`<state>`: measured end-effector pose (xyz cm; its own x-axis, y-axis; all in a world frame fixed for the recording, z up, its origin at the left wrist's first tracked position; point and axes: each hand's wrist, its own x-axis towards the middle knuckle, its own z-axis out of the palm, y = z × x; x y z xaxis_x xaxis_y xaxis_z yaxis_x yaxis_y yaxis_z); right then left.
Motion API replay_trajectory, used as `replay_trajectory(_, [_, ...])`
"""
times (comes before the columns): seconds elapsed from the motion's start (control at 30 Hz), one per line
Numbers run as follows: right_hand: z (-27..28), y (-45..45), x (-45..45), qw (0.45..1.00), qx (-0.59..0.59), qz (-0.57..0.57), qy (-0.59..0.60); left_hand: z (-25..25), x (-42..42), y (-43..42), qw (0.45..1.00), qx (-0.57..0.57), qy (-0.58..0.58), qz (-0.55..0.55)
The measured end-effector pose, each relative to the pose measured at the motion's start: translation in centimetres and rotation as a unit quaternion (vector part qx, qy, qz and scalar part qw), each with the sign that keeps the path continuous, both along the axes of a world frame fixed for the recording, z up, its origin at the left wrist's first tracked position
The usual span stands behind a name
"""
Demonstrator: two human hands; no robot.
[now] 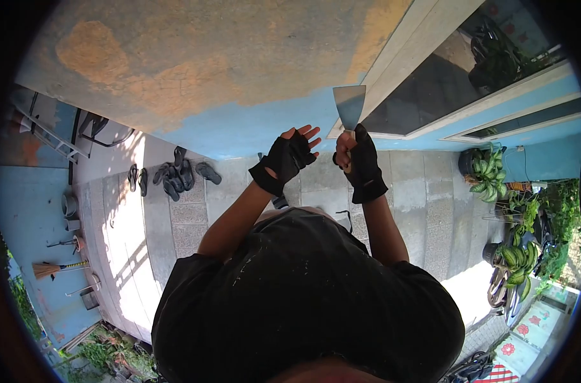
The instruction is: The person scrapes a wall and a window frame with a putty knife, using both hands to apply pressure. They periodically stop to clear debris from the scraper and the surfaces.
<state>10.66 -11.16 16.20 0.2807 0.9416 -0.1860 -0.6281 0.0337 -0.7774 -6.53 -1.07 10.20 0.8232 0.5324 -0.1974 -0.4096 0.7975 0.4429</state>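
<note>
My right hand point(360, 159), in a black fingerless glove, is closed round the handle of a putty knife point(350, 105). The wide metal blade points up, close to the corner of the window frame point(402, 48). My left hand point(291, 154), gloved the same way, is held out with its fingers apart and nothing in it. Ahead of both hands is a wall point(239, 57) with blue paint low down and a bare grey and orange patchy surface higher up. Whether the blade touches the wall or frame I cannot tell.
Several dark sandals point(178, 177) lie on the paved floor point(418, 191) to the left. A metal chair frame point(102, 131) stands at the far left, with a broom point(54, 269) by the blue side wall. Potted plants point(488, 172) line the right side.
</note>
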Motion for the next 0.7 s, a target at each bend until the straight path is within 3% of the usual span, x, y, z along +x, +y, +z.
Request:
replay_trajectory(0.13, [1.7,2.8,-2.3,0.998,0.039,0.049,0.004,-3.0,1.5,0.9,0.995,-0.074,-0.017,-0.067])
replay_trajectory(0.2, [1.2,4.0,-2.8,0.997,0.059,0.056,0.012,-5.1,2.7,1.7,0.931,-0.063,-0.259,-0.248])
replay_trajectory(0.23, [0.0,4.7,-2.8,0.998,0.040,0.057,0.006,-1.6,2.3,0.2,0.947,-0.164,-0.158,-0.225])
replay_trajectory(0.33, [-1.8,5.8,-1.9,0.999,0.031,0.025,0.038,2.4,1.8,-0.8,0.978,-0.087,-0.088,-0.169])
replay_trajectory(0.47, [-0.1,5.0,-0.6,0.992,0.070,-0.096,-0.051,-2.0,0.8,0.0,0.980,-0.021,-0.037,-0.197])
replay_trajectory(0.53, [0.9,4.3,-0.7,0.993,0.079,-0.079,-0.042,-2.3,0.6,-0.7,0.981,-0.053,-0.015,-0.185])
replay_trajectory(0.6, [0.6,4.5,-1.4,0.995,0.095,-0.013,0.020,-2.1,1.5,-1.6,0.987,0.055,-0.004,-0.150])
replay_trajectory(0.63, [0.5,4.8,-2.0,0.995,0.081,0.021,0.062,-1.4,2.3,-1.9,0.982,0.110,-0.069,-0.139])
replay_trajectory(0.7, [0.2,5.4,-2.1,0.992,0.080,0.026,0.095,-1.4,2.9,-1.9,0.982,0.147,-0.049,-0.109])
